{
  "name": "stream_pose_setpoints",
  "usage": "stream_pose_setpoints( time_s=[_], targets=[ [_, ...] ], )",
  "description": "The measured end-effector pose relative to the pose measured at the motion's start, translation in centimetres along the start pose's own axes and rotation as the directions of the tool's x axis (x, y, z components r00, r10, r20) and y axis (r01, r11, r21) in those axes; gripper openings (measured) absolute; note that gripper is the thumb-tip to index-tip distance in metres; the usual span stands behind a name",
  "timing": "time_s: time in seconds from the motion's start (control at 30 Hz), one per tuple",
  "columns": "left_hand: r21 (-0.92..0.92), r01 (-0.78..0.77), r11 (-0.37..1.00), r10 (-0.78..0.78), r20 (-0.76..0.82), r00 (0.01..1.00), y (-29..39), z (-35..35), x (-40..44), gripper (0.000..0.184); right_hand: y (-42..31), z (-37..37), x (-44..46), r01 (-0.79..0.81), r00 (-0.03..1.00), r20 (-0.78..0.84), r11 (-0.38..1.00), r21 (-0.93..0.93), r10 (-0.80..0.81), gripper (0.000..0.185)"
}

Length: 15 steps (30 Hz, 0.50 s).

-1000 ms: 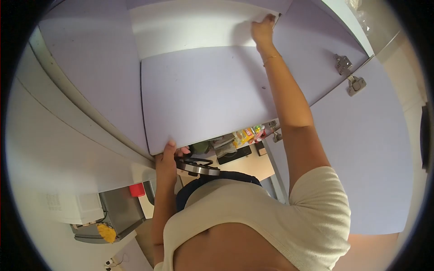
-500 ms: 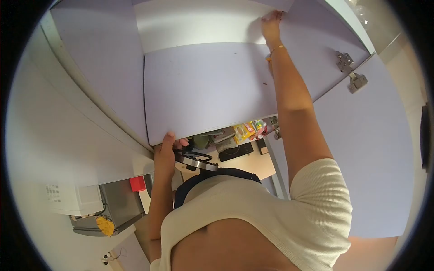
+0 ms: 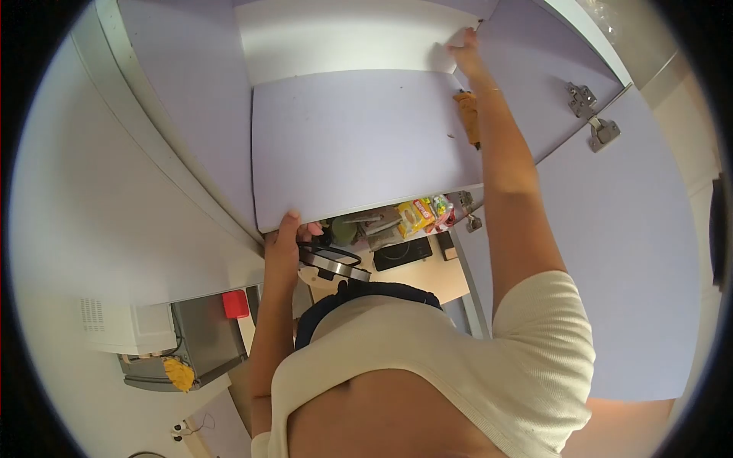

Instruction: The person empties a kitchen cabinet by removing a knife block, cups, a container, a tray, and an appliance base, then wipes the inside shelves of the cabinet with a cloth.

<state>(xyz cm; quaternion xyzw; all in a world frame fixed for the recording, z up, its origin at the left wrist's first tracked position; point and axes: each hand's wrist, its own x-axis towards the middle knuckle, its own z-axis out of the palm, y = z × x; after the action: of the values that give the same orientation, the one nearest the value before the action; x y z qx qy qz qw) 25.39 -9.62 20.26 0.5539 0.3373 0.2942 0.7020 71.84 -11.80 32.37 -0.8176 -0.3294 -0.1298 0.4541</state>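
Observation:
My left hand [image 3: 286,243] holds the front left edge of the lilac shelf board [image 3: 359,137], thumb on top and fingers curled under. Just below it hangs or stands a steel-rimmed item with a black handle [image 3: 334,265]; whether my fingers touch it I cannot tell. Deep inside the cupboard, at the back right corner, my right hand [image 3: 467,55] is raised near the white back panel [image 3: 343,38], with fingers apart and nothing visible in them. A yellow-brown crumpled item [image 3: 468,118] lies beside my right forearm at the shelf's right side.
Below the board, a lower shelf carries several packets, among them a yellow one [image 3: 416,216]. The open cupboard door [image 3: 618,267] with metal hinges [image 3: 603,133] is on my right. A black hob [image 3: 402,254] sits on the counter below. A fridge [image 3: 206,336] stands lower left.
My right hand has come down slightly from the corner. More of the yellow-brown item shows beside my forearm. My left hand keeps its grip on the board; the view has shifted a little.

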Motion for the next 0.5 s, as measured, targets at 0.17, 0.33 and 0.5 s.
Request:
stream_pose_setpoints(
  time_s=[0.17, 0.33, 0.5],
  targets=[
    [0.029, 0.102, 0.994, -0.101, -0.024, 0.995, 0.7, -0.1, -0.2, 0.046, 1.5, -3.5, -3.8, 0.404, 0.912, 0.396, 0.396, -0.825, -0.106, 0.051],
    [0.004, -0.093, 0.996, 0.093, -0.018, 0.995, -0.7, 0.0, 0.6, 0.046, 2.9, -3.6, -4.2, 0.563, 0.811, 0.540, 0.052, -0.824, -0.226, 0.057],
    [-0.025, 0.014, 1.000, -0.014, -0.004, 1.000, -0.7, -0.2, 0.0, 0.045, 1.8, -2.6, -4.4, 0.479, 0.854, 0.514, -0.263, -0.838, -0.084, 0.058]
  ],
)
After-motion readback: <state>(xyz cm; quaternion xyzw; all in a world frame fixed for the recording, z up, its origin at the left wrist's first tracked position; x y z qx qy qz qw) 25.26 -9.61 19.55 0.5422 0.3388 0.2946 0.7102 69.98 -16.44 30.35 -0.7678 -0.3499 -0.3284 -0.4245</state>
